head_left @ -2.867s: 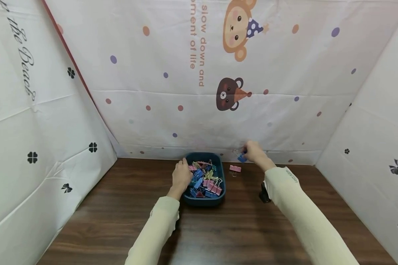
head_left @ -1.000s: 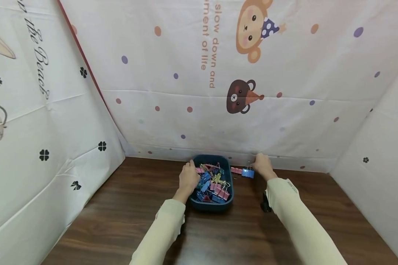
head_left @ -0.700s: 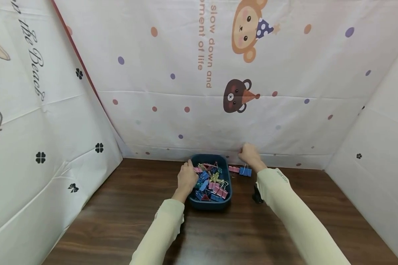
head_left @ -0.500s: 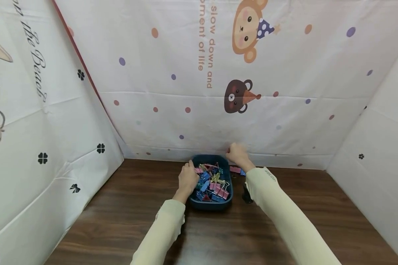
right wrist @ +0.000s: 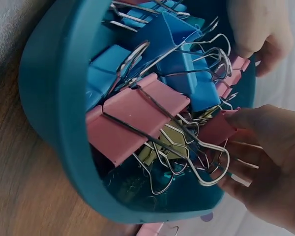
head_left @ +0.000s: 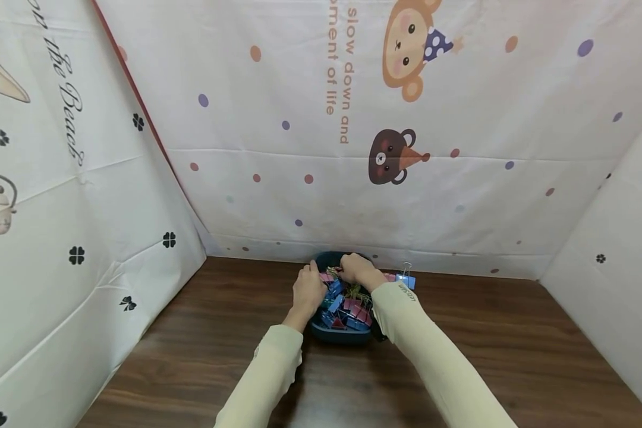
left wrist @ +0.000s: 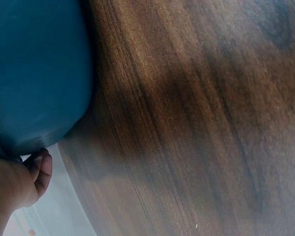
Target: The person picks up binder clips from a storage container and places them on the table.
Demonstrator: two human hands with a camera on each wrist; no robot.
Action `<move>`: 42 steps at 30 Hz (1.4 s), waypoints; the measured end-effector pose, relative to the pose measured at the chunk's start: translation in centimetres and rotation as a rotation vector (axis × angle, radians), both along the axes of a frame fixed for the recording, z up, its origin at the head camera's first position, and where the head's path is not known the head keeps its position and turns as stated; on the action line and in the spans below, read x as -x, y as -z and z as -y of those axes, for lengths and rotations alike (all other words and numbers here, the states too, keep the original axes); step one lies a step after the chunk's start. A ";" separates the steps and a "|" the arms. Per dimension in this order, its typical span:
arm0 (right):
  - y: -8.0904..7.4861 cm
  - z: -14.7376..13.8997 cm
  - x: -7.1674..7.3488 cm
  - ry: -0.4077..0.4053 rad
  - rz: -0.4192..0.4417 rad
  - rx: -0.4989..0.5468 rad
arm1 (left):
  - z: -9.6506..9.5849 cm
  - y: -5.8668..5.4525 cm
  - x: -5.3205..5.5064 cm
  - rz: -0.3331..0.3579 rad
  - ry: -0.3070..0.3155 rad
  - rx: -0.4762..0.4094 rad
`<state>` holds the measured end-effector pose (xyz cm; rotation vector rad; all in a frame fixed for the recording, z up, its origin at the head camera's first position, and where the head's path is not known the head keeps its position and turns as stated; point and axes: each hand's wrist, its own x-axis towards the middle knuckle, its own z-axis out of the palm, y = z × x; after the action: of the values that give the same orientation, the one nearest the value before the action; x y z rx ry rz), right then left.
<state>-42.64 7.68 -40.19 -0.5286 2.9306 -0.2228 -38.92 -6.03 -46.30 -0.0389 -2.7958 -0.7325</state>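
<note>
A dark teal plastic basket (head_left: 342, 337) on the table holds a pile of pink, blue and yellow-green binder clips (right wrist: 137, 115). My left hand (head_left: 308, 291) grips its left rim, thumb and fingers curled over the wall; the left wrist view shows curled fingers (left wrist: 43, 172) under the basket's edge. My right hand (head_left: 359, 270) reaches into the back of the basket. Seen from the right wrist, its thumb and fingers pinch a dark pink binder clip (right wrist: 219, 130); the fingertips are partly hidden behind wire handles.
Right of the basket, a blue binder clip (head_left: 406, 280) stands with its handle up beside a pink binder clip (head_left: 389, 277) partly hidden by the right arm. A printed white cloth (head_left: 278, 196) hangs just behind the basket, with more cloth at both sides.
The right hand set the blue binder clip beside the pink one, let go, then moved left into the basket and took a dark pink clip. The left hand stays on the rim.
</note>
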 end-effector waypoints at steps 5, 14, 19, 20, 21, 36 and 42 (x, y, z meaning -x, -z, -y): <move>0.0 -0.4 0.0 -0.008 -0.058 0.002 | -0.3 -0.4 -0.2 -0.005 0.005 -0.016; 0.0 -1.2 0.1 -0.034 -0.072 0.066 | -0.6 -0.5 -0.1 -0.005 -0.006 -0.006; 0.0 -1.3 0.1 -0.030 -0.015 0.102 | -0.8 -0.4 -0.2 0.006 0.001 -0.023; -0.1 -1.3 0.0 -0.027 0.000 0.103 | -0.9 -0.3 -0.3 0.009 0.004 -0.027; -0.1 -1.4 0.0 -0.029 0.016 0.102 | -0.9 -0.3 -0.3 0.011 0.005 -0.030; -0.8 -1.8 -0.6 -0.018 0.000 0.122 | -0.8 -0.1 0.0 0.023 -0.012 -0.002; -1.4 -1.8 -0.5 -0.031 -0.065 0.159 | 0.0 -0.1 0.2 0.018 -0.007 0.011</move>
<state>-42.11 9.51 -38.74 -0.6139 2.9807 -0.4462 -39.11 -6.00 -46.21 -0.0248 -2.8158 -0.7194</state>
